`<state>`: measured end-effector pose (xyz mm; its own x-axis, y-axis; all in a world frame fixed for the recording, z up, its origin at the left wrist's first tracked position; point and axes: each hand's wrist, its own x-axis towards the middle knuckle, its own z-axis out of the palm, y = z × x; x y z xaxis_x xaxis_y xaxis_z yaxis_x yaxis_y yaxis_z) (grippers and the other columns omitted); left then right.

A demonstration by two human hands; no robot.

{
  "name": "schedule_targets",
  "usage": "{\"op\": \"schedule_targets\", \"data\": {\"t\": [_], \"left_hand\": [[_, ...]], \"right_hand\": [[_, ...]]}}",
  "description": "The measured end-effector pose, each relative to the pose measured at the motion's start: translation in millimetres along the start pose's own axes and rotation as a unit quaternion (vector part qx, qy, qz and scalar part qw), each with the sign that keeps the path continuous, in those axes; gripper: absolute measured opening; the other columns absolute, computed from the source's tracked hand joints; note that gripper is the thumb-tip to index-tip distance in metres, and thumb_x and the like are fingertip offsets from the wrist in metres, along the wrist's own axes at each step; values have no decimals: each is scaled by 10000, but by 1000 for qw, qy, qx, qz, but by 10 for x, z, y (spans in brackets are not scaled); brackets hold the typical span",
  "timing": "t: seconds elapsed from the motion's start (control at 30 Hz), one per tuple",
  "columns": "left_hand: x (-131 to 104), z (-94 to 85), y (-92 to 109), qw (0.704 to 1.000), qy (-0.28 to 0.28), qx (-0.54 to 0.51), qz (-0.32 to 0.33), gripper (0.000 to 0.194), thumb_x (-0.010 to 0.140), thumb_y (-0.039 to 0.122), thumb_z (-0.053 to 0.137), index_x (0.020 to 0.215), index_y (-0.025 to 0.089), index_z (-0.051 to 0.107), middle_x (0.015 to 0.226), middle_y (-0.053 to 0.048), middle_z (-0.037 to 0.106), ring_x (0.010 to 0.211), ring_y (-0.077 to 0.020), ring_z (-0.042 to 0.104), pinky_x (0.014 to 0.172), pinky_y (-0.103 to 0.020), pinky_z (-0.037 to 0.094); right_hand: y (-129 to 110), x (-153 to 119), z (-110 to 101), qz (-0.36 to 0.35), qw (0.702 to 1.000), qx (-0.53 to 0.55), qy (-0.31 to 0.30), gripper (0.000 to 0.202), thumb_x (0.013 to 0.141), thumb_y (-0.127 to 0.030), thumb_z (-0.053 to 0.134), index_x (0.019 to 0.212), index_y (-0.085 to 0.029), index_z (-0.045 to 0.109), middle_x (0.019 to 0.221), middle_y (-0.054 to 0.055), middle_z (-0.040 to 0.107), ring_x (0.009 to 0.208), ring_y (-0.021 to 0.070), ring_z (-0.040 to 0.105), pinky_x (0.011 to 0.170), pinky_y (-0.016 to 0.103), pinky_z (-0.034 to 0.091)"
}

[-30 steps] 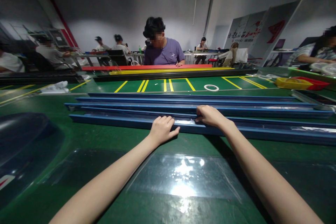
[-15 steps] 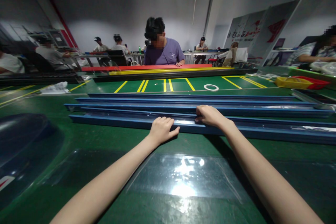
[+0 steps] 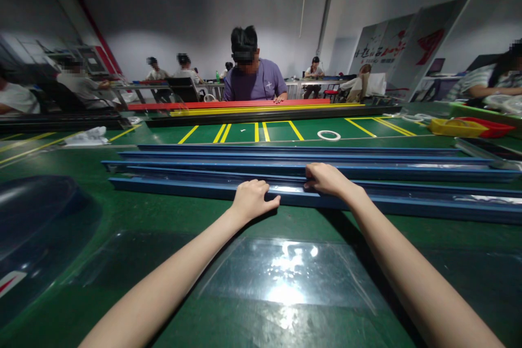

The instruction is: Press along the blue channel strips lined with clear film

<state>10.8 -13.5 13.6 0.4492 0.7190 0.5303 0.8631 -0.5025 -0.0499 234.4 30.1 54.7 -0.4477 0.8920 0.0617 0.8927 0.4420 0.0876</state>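
A long blue channel strip (image 3: 171,189) lies crosswise in front of me, with a shiny clear film inside it. Over its near wall my left hand (image 3: 250,198) is hooked, fingers curled inward and thumb pointing right along the outer face. To the right, my right hand (image 3: 327,179) has its fingers bent down into the channel; the fingertips are partly hidden. Just behind lie more blue channel strips (image 3: 228,162), roughly parallel and touching or close to the front one.
A clear plastic sheet (image 3: 244,277) covers the near table. At left sits a bulky transparent wrapped thing (image 3: 36,228). Farther back are a white ring (image 3: 328,131), black, yellow and red strips (image 3: 265,109), a yellow tray (image 3: 457,127) and a person (image 3: 256,79) opposite.
My hands and the blue channel strips stay almost still. The person opposite has turned their head slightly.
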Motion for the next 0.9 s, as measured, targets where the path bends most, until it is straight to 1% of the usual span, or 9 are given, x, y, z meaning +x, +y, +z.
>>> {"op": "schedule_targets", "data": {"t": [0.17,0.23,0.37,0.43,0.63,0.77,0.9], "left_hand": [[-13,31,6,1000,7,13,-1,345,751,459,465,581,170,546,634,-32,591,635,-159,545,539,-261,348],[-27,50,3,1000,20,23,7,333,759,453,458,614,168,550,650,-34,593,642,-163,546,548,-267,348],[-55,70,-13,998,54,21,25,298,771,442,457,739,166,567,656,-24,595,637,-160,540,580,-276,348],[-62,71,-21,998,60,15,29,289,773,440,460,764,171,564,660,-19,596,635,-156,535,589,-277,344],[-58,71,-26,997,42,36,47,312,807,429,412,692,174,550,673,-31,586,660,-162,520,583,-290,325],[-55,71,-23,998,36,35,48,318,811,428,402,703,171,554,682,-36,588,661,-168,519,586,-295,321],[-53,67,-19,998,31,30,45,319,810,428,401,698,172,556,685,-43,591,663,-171,520,586,-297,317]], "right_hand": [[-4,-7,3,4,1000,3,4,186,690,-301,584,821,-170,563,834,71,632,748,191,572,540,240,302],[-2,-8,8,3,1000,5,6,184,690,-299,585,820,-171,560,839,70,630,748,190,570,540,239,303],[6,-7,17,1,1000,14,0,186,691,-297,585,828,-176,552,855,70,623,758,184,561,547,234,308],[11,-6,24,-5,1000,20,3,187,692,-294,581,833,-177,543,861,66,617,756,176,553,554,229,312],[39,-16,71,-29,998,57,9,183,695,-305,549,821,-172,533,841,64,609,721,163,537,566,223,327],[53,-28,97,4,994,104,-21,223,729,-376,502,825,-183,559,840,62,629,731,170,552,576,222,340],[40,-27,106,33,994,102,-32,264,729,-411,493,855,-198,584,879,60,639,765,187,564,579,227,341]]}}
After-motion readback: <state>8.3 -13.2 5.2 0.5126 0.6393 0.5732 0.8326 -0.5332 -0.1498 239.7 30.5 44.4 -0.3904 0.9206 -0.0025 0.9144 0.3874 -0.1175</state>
